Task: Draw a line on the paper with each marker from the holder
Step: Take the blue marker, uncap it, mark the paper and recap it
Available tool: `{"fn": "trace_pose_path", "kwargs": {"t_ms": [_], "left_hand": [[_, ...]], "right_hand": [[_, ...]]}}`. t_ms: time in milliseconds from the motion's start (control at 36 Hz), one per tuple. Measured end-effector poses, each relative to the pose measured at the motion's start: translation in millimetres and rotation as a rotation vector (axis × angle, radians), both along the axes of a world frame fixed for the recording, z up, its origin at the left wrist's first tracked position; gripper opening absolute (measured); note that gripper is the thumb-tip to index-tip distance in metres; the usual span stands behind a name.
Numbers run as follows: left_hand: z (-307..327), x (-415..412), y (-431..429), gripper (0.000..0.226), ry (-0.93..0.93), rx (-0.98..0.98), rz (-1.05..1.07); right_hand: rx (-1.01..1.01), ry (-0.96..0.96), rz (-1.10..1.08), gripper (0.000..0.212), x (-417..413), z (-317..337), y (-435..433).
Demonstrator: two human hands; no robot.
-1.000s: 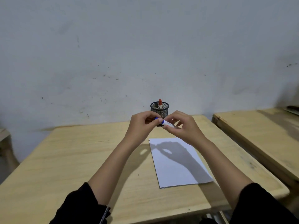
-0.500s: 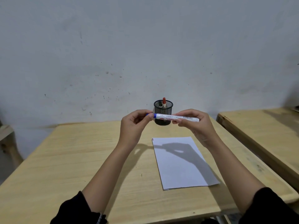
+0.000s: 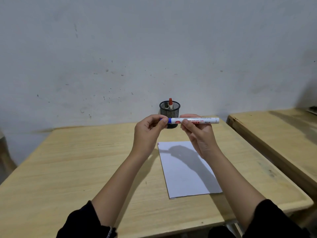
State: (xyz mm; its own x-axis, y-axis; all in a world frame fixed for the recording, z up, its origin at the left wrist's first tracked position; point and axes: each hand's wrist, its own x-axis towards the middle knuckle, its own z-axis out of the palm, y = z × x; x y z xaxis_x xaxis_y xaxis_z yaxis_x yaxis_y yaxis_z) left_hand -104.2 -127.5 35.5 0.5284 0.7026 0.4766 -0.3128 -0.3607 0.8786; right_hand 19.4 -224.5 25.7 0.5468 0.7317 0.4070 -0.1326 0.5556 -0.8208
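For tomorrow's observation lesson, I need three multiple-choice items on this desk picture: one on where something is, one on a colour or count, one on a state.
1. Where does the mesh holder stand?
A. At the far edge of the table, by the wall
B. On the paper
C. On the neighbouring table

2. What colour is the cap of the marker held in both hands?
A. Green
B. Blue
C. Yellow

3. How is that marker held?
A. Upright, tip on the paper
B. Lying flat on the table
C. Level in the air, above the paper

Answers:
1 A: the holder sits behind the hands, close to the wall.
2 B: the left hand pinches a blue cap end.
3 C: the right hand grips the white barrel, clear of the sheet.
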Motion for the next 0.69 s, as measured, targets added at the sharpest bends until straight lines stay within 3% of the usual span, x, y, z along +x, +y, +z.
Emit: {"fn": "trace_pose_path", "kwargs": {"t_ms": [278, 417, 500, 583, 694], "left_hand": [[-9.6, 2.0, 12.3, 0.015, 0.056, -0.003, 0.061], [-15.6, -2.4, 33.0, 0.009, 0.071, -0.016, 0.133], [-30.4, -4.4, 47.8, 0.006, 0.204, 0.053, 0.206], [-46.0, -2.3, 60.6, 0.008, 0.428, 0.156, 0.225], [-58.6, 2.3, 70.7, 0.01, 0.657, 0.246, 0.226]], "right_hand": [[-0.014, -0.096, -0.008, 0.012, 4.8, -0.8, 4.2], [-0.045, -0.057, -0.081, 0.022, 16.3, -3.0, 3.0], [-0.074, 0.0, -0.114, 0.023, 19.9, -12.3, 5.1], [-0.124, -0.007, -0.124, 0.01, 20.1, -26.9, 8.4], [-0.169, -0.003, -0.124, 0.014, 21.6, -39.1, 10.3]]}}
